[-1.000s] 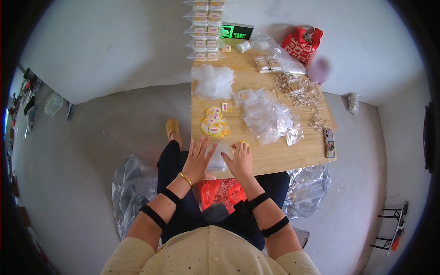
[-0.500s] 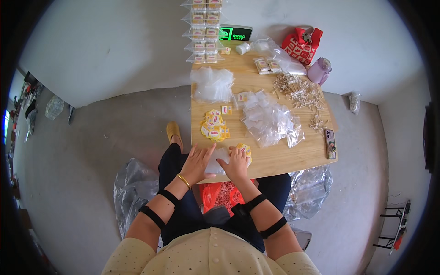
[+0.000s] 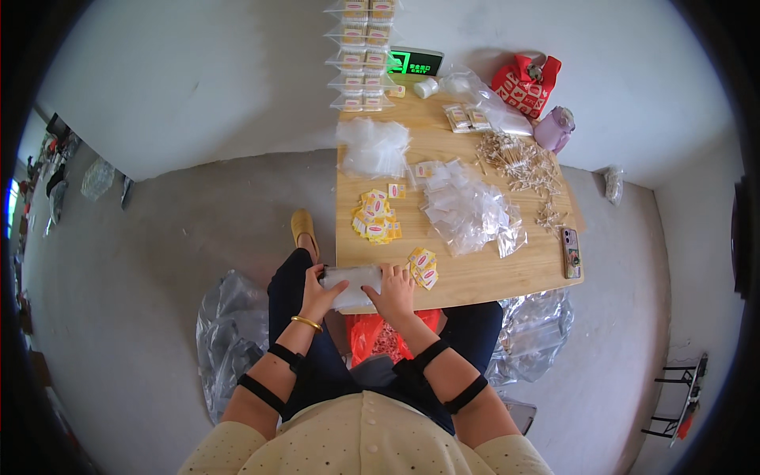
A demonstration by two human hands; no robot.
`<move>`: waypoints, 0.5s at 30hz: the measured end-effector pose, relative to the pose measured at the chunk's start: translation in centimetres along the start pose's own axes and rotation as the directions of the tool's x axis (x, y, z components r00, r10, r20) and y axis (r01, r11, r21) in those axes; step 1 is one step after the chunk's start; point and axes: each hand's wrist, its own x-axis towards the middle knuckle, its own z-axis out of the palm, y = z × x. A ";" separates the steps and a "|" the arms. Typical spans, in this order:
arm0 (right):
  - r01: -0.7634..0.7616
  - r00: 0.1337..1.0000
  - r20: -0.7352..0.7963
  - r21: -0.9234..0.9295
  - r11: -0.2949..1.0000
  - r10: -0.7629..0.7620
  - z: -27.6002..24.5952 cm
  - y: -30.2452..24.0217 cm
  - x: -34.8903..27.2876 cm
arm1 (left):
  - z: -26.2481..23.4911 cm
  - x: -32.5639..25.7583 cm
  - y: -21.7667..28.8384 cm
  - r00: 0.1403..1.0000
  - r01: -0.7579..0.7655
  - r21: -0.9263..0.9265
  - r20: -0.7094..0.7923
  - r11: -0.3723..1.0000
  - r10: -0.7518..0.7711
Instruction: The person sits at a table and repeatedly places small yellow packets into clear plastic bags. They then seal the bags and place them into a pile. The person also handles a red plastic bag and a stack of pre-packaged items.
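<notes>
A stack of small clear plastic bags lies at the table's near edge, between my two hands. My left hand grips its left end, thumb on top and fingers round the side. At the right end, my right hand has hold of the bags in the same way. Just right of my right hand is a small heap of yellow and white printed cards. A larger heap of yellow cards lies farther off, beyond the bags.
Loose clear bags cover the table's middle, with cotton swabs scattered behind. More bags lie far left, below hanging packs. A phone, purple jug and red bag line the right side.
My hands have closed from spread fingers over the bags to a grip on both ends. The right hand has moved off the small card heap, which now shows fully.
</notes>
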 end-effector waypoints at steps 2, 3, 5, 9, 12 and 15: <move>0.073 0.997 -0.016 -0.002 0.997 -0.073 0.4 -0.3 -0.3 | -0.4 -0.2 -0.3 0.995 0.103 -0.108 0.006 0.989 -0.103; 0.081 0.997 0.010 0.024 0.996 -0.082 0.6 -0.4 -0.4 | -0.7 -0.4 -0.5 0.986 0.165 -0.154 0.024 0.974 -0.164; 0.096 0.993 0.065 0.076 0.992 -0.101 1.1 -0.7 -0.6 | -1.3 -0.9 -1.2 0.964 0.264 -0.240 0.063 0.934 -0.257; 0.141 0.986 0.072 0.143 0.980 -0.152 2.2 -1.5 -1.4 | -2.3 -2.3 -2.0 0.915 0.404 -0.435 0.201 0.804 -0.351; 0.163 0.982 0.064 0.174 0.971 -0.176 2.3 -2.2 -2.0 | -3.2 -3.8 -2.1 0.890 0.454 -0.521 0.298 0.723 -0.344; 0.105 0.988 0.077 0.322 0.941 -0.136 1.5 -1.7 -1.6 | -3.4 -4.9 -0.5 0.919 0.391 -0.524 0.273 0.757 -0.286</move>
